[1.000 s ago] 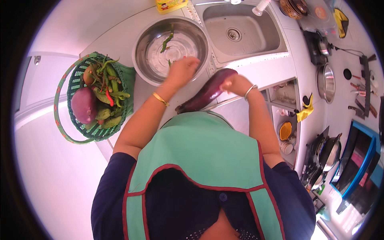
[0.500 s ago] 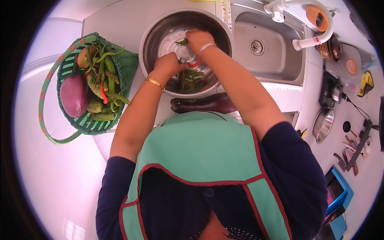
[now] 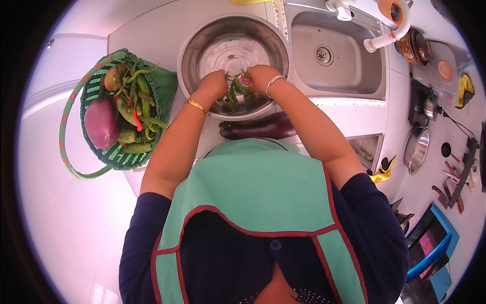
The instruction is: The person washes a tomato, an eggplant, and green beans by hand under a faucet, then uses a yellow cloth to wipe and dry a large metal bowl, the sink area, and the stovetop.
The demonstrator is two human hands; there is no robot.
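Observation:
A wide steel basin holds several green chili peppers near its close side. Over the basin's left part is my left hand, closed, with a bit of green at its fingertips; most of what it grips is hidden. Across from it, my right hand is closed on a red chili pepper, with green ones hanging just below its fingers. A long dark purple eggplant lies between the basin and my apron.
At the left, a green woven basket carries a round purple eggplant, chili peppers and other vegetables. Right of the basin is a steel sink with a white faucet. Knives and a metal bowl are farther right.
My right hand has come nearer, from the basin's far part down to the peppers. My left hand has shifted slightly. A small piece now lies on the basin's bottom.

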